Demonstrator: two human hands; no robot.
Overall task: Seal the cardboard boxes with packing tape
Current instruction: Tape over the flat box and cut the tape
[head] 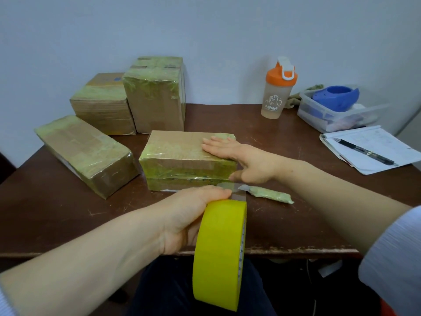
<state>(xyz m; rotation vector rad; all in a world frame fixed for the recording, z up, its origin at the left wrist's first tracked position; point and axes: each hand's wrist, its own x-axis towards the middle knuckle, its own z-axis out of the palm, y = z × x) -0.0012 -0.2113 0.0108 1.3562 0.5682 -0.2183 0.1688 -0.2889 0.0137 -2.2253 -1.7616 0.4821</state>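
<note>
The left grip (189,215) clasps the smooth yellow tape roll (218,252). A clear strip runs from it to the rectangular cardboard box (180,153) just ahead. The right grip (241,160) lies flat, fingers straight, on the box's glossy taped top. Beneath both is the scuffed brown desk (296,224).

The boxes (189,153) are matt brown cardboard under glossy, wrinkled yellowish tape. The tape roll (219,252) looks smooth and yellow, the table (284,224) dark scratched wood. The bottle (276,92) is frosted plastic, the notepad (373,151) paper.
</note>
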